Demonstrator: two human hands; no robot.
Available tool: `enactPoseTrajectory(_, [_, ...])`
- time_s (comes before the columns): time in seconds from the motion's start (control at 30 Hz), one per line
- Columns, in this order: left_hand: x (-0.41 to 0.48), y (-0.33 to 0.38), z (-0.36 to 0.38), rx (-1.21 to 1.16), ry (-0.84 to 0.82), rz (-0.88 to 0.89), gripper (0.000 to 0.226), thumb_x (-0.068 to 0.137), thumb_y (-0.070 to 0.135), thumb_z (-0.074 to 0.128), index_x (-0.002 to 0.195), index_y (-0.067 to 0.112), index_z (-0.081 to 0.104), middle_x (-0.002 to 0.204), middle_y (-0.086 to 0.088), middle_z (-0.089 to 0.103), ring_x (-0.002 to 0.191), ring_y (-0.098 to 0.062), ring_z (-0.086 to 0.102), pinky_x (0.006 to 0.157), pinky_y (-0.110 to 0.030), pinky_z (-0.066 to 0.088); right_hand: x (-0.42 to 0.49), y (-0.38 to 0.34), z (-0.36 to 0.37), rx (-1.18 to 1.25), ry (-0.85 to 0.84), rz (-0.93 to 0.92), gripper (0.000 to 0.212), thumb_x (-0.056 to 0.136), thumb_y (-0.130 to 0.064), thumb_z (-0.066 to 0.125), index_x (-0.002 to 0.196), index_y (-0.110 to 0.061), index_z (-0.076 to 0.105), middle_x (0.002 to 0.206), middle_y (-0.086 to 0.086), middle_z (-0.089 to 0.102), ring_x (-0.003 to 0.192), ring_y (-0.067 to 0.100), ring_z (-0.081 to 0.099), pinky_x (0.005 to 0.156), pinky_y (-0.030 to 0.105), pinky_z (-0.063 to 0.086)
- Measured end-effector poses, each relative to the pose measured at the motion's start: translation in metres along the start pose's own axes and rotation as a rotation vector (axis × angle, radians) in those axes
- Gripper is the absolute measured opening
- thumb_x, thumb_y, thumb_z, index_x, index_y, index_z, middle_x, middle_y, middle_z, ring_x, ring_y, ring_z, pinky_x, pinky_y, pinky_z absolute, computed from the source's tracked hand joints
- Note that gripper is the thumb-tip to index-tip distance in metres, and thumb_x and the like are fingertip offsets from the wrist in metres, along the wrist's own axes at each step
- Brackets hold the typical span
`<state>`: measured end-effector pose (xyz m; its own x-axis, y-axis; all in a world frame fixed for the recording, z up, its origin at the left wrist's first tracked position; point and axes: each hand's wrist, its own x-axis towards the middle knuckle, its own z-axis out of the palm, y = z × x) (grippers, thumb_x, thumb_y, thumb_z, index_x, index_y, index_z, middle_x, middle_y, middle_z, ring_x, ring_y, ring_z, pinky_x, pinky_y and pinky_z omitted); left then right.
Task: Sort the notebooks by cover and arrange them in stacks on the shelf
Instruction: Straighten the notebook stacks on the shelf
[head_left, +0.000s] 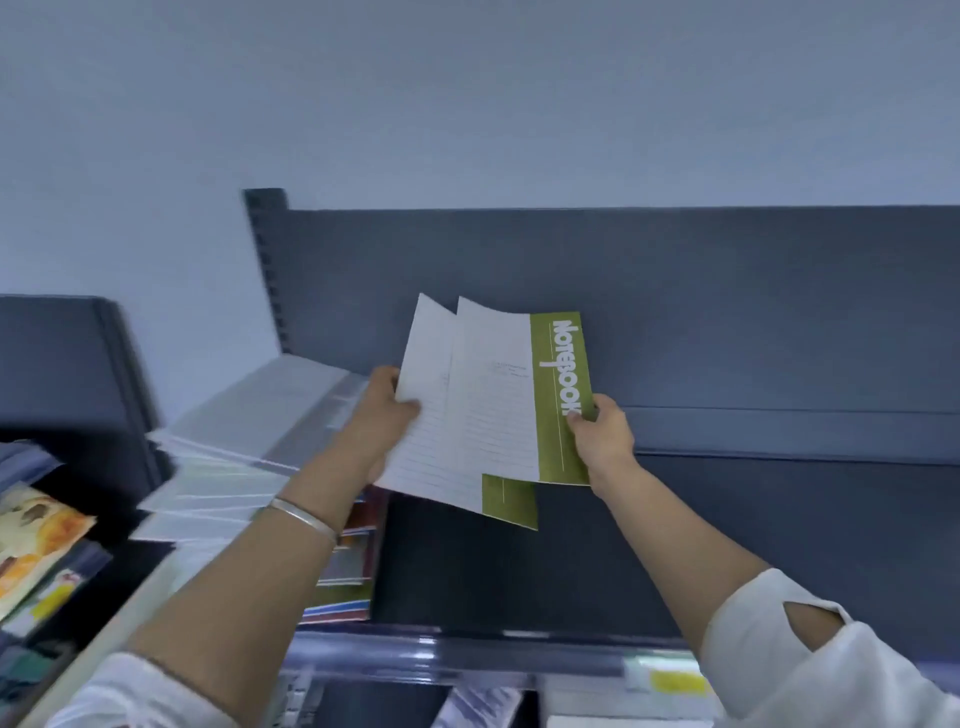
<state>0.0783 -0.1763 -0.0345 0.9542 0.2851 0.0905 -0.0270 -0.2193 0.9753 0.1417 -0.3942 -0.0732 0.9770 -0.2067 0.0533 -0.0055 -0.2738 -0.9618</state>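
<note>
Above the dark shelf (457, 561), your left hand (382, 410) and right hand (602, 436) grip two green-and-white notebooks (493, 405) — blurred stacks (249, 447) crowd the left, their covers unreadable.

Stationery shop, dark slotted display shelving (727, 312), price-label rail (467, 654); stacked notebooks (343, 561)

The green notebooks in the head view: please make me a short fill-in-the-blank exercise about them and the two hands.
1. The word printed on the green notebooks is ____.
2. The right hand has its grip on the ____ band of the front notebook.
3. The left hand holds the lined white edge, and its wrist wears a ____.
4. The notebooks are held above a dark shelf, whose part under the right arm is ____.

Missing words: notebook; green; bangle; bare
</note>
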Motion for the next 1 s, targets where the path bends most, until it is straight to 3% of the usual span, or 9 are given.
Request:
enactPoseTrajectory(0.13, [-0.006, -0.019, 0.123, -0.028, -0.075, -0.126, 0.032, 0.086, -0.004, 0.041, 0.118, 0.001, 0.046, 0.115, -0.022, 0.059, 0.099, -0.035, 0.060, 0.074, -0.040, 0.053, 0.009, 0.051, -0.127, -0.125, 0.087, 0.078, 0.027, 0.099, -0.016, 0.046, 0.125, -0.013, 0.051, 0.115, 0.007, 0.060, 0.091, 0.021, 0.052, 0.080, 0.035, 0.046])
enactPoseTrajectory(0.27, [-0.034, -0.012, 0.238, 0.045, -0.072, -0.134, 0.021, 0.093, 0.000, 0.038, 0.112, 0.009, 0.040, 0.105, -0.010, 0.054, 0.086, -0.024, 0.054, 0.072, -0.035, 0.049, 0.018, 0.098, -0.242, -0.268, 0.133, 0.134, 0.027, 0.098, -0.016, 0.044, 0.124, -0.012, 0.052, 0.115, 0.009, 0.061, 0.088, 0.022, 0.052, 0.076, 0.032, 0.044])
enactPoseTrajectory(0.47, [-0.058, -0.014, 0.345, 0.281, -0.122, -0.100, 0.058, 0.090, -0.008, 0.030, 0.141, 0.019, 0.030, 0.120, -0.015, 0.053, 0.097, -0.031, 0.053, 0.078, -0.034, 0.047, 0.033, 0.141, -0.354, -0.547, 0.150, 0.227, 0.028, 0.096, -0.018, 0.042, 0.122, -0.016, 0.053, 0.111, 0.010, 0.062, 0.086, 0.027, 0.055, 0.073, 0.032, 0.044])
enactPoseTrajectory(0.63, [-0.052, -0.026, 0.397, 0.784, -0.340, -0.153, 0.057, 0.091, 0.003, 0.040, 0.144, 0.022, 0.032, 0.146, -0.014, 0.017, 0.123, -0.038, 0.039, 0.101, -0.037, 0.039, 0.054, 0.166, -0.395, -0.732, 0.163, 0.249, 0.032, 0.096, -0.015, 0.041, 0.126, -0.018, 0.053, 0.113, 0.009, 0.063, 0.096, 0.031, 0.061, 0.074, 0.033, 0.048])
enactPoseTrajectory(0.73, [-0.050, -0.027, 0.431, 1.174, -0.585, 0.033, 0.063, 0.091, 0.034, 0.052, 0.147, 0.035, 0.024, 0.158, -0.006, -0.003, 0.144, -0.035, 0.005, 0.116, -0.047, 0.013, 0.075, 0.178, -0.404, -0.837, 0.147, 0.236, 0.035, 0.096, -0.014, 0.042, 0.129, -0.021, 0.050, 0.116, 0.009, 0.060, 0.099, 0.031, 0.061, 0.075, 0.033, 0.047])
enactPoseTrajectory(0.8, [-0.049, -0.031, 0.456, 1.219, -0.770, 0.195, 0.068, 0.090, 0.049, 0.050, 0.149, 0.037, 0.017, 0.160, -0.003, -0.009, 0.146, -0.030, -0.010, 0.117, -0.051, 0.000, 0.088, 0.184, -0.408, -0.967, 0.108, 0.228, 0.036, 0.095, -0.013, 0.044, 0.130, -0.022, 0.049, 0.119, 0.009, 0.055, 0.101, 0.031, 0.060, 0.075, 0.035, 0.047])
enactPoseTrajectory(0.87, [-0.046, -0.038, 0.479, 1.215, -0.881, 0.238, 0.074, 0.092, 0.055, 0.044, 0.152, 0.033, 0.007, 0.160, -0.002, -0.010, 0.147, -0.027, -0.012, 0.118, -0.050, -0.001, 0.097, 0.190, -0.412, -1.174, 0.068, 0.249, 0.040, 0.093, -0.013, 0.049, 0.131, -0.022, 0.049, 0.125, 0.009, 0.046, 0.112, 0.030, 0.051, 0.085, 0.038, 0.046])
enactPoseTrajectory(0.93, [-0.040, -0.041, 0.496, 1.218, -0.897, 0.218, 0.079, 0.092, 0.057, 0.042, 0.152, 0.029, -0.001, 0.160, -0.001, -0.011, 0.147, -0.025, -0.012, 0.118, -0.052, 0.001, 0.105, 0.196, -0.413, -1.380, 0.034, 0.252, 0.042, 0.091, -0.019, 0.053, 0.132, -0.022, 0.050, 0.135, 0.009, 0.036, 0.123, 0.030, 0.039, 0.097, 0.040, 0.039])
enactPoseTrajectory(1.0, [-0.033, -0.039, 0.508, 1.203, -0.905, 0.185, 0.084, 0.089, 0.059, 0.045, 0.151, 0.031, -0.003, 0.159, 0.001, -0.013, 0.147, -0.025, -0.013, 0.116, -0.056, 0.000, 0.112, 0.207, -0.406, -1.380, -0.074, 0.152, 0.044, 0.095, -0.027, 0.047, 0.139, -0.025, 0.044, 0.148, 0.010, 0.024, 0.132, 0.033, 0.030, 0.105, 0.046, 0.033])
